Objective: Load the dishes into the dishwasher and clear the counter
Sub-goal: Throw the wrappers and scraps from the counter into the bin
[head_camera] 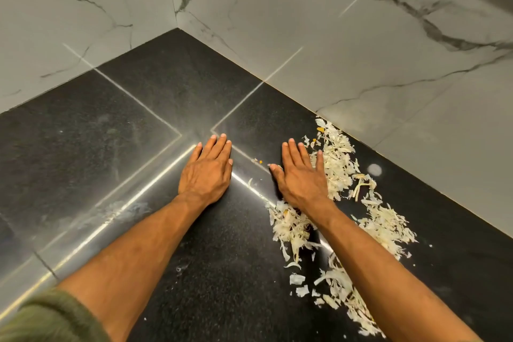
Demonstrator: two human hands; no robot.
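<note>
Both hands flat on black counter [138,125], nothing gripped.
Left hand [206,172] on bare stone; right hand [301,178] fingers straight, against pale shredded peels [338,166].

Lying flat and dark in the corner – black speckled counter [155,108], shiny, showing bright streaks of light. Lying spread over its right side, pale shredded vegetable scraps [340,166] – thin, whitish, with a few tiny orange bits at the far end. Running in a loose band along the wall, from far down to the near edge.
</note>
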